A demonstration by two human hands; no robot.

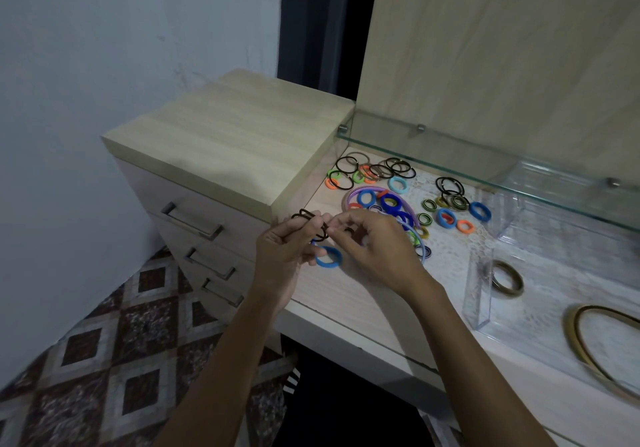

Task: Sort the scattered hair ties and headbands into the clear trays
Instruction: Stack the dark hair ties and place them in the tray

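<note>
My left hand (289, 244) grips a bunch of thin black hair ties (306, 216) above the desk's left front, and a blue fabric hair tie (328, 256) hangs below its fingers. My right hand (375, 244) pinches at the same black ties from the right. Scattered hair ties (372, 169) in black, orange, green and blue lie behind, with a purple headband (367, 190) among them. A clear tray (479, 294) at the right holds a dark olive tie (507, 278). A gold headband (588, 339) lies in the nearer tray.
A raised drawer unit (225, 142) stands left of the desk. A glass shelf (485, 159) runs above the back of the desk. More ties (450, 201) lie near the trays. Patterned floor tiles (104, 342) lie below left.
</note>
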